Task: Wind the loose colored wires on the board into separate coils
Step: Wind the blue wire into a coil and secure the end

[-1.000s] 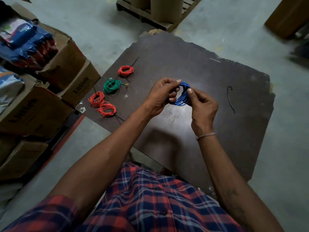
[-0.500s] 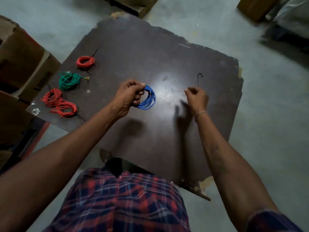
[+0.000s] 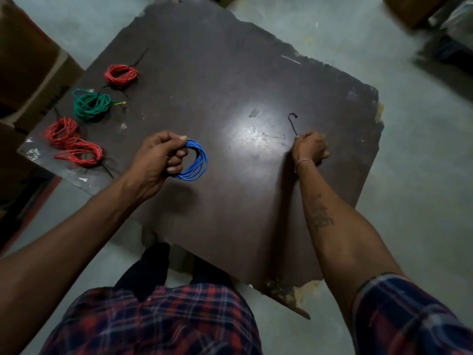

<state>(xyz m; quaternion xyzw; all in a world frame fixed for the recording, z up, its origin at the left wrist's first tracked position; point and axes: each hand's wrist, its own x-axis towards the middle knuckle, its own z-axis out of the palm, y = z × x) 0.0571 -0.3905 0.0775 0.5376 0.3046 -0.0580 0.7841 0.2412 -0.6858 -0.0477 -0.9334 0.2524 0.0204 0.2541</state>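
My left hand [image 3: 160, 156] grips a blue wire coil [image 3: 196, 162] just above the dark board [image 3: 204, 73], left of its middle. My right hand [image 3: 309, 147] pinches the lower end of a thin black tie [image 3: 292, 123] with a hooked tip, right of the board's middle. At the board's left edge lie a red coil [image 3: 120, 75], a green coil [image 3: 90, 105] and two more red coils [image 3: 61, 129] [image 3: 83, 152], each with a black tie.
Cardboard boxes [image 3: 30, 67] stand close against the board's left side. A brown box [image 3: 409, 8] sits at the far right on the grey concrete floor [image 3: 422, 175]. The board's near corner [image 3: 289, 290] is chipped.
My right hand let go of the blue coil, reached right across the board and took hold of the black tie. My left hand kept the coil. The camera tilted down.
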